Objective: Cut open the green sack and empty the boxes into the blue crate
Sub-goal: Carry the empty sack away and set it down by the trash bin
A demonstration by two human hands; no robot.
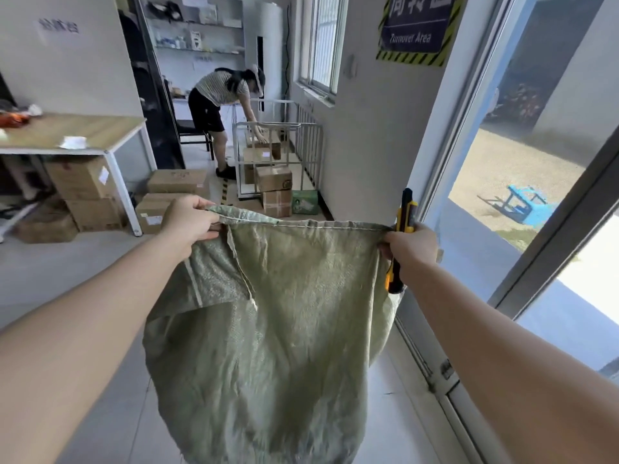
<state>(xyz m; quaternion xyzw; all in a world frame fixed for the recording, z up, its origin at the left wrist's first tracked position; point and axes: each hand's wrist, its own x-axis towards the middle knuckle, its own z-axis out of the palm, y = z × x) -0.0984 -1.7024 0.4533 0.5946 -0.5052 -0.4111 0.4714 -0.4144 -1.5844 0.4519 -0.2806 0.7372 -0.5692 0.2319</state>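
The green woven sack (284,313) hangs in front of me, held up by its stitched top edge and drooping loosely toward the floor. My left hand (191,222) grips the sack's left top corner. My right hand (410,247) grips the right top corner together with a yellow and black utility knife (402,229), which stands upright in the fist. A torn flap runs down the sack's left side. No blue crate is in view.
A person (224,105) bends over a white metal cage cart (301,142) holding cardboard boxes. More boxes (177,182) sit on the floor and under a wooden table (77,132) at left. A glass sliding door (485,195) runs along the right.
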